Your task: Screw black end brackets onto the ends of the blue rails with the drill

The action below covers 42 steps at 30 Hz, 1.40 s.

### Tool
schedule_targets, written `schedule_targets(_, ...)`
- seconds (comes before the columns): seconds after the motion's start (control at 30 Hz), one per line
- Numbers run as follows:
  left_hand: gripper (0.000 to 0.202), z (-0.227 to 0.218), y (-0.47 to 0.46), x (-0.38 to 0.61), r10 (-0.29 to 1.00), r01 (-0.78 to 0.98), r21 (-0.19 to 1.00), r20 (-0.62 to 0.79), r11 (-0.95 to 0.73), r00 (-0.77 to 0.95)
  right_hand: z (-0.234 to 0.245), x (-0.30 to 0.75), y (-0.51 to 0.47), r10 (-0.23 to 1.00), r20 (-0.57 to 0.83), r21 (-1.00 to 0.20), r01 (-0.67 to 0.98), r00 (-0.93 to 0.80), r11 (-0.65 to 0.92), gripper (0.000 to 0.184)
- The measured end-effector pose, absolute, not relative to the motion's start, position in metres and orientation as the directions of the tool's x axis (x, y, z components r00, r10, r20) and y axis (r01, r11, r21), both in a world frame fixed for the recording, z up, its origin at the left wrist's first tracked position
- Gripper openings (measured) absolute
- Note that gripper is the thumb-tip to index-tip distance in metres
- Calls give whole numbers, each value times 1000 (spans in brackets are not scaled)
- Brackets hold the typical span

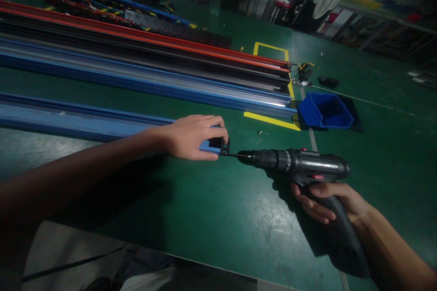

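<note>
My left hand (194, 136) is closed over the near end of a long blue rail (85, 120) that lies on the green table (205, 218). A small black end piece (224, 146) sits at the rail's tip, just past my fingers. My right hand (327, 202) grips the handle of a black cordless drill (300, 166). The drill lies level, and its thin bit touches the black end piece.
Several long rails in blue, grey, black and red (153, 63) lie side by side farther back. A blue plastic bin (324, 110) stands by yellow floor tape (273, 120) on the right. Coloured cables (85, 0) lie at the far left, near another person.
</note>
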<state>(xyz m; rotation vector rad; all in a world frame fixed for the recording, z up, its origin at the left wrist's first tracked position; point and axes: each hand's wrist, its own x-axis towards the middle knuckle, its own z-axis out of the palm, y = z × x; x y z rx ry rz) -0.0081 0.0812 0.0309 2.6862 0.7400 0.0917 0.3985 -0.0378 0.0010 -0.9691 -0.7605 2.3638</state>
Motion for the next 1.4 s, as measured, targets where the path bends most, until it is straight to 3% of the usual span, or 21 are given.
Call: schedule_targets(1.4,34,30,82,-8,507,485,358,-36,-798,861,1,398,-38,622,-463,-665,-216,-631,-715,27)
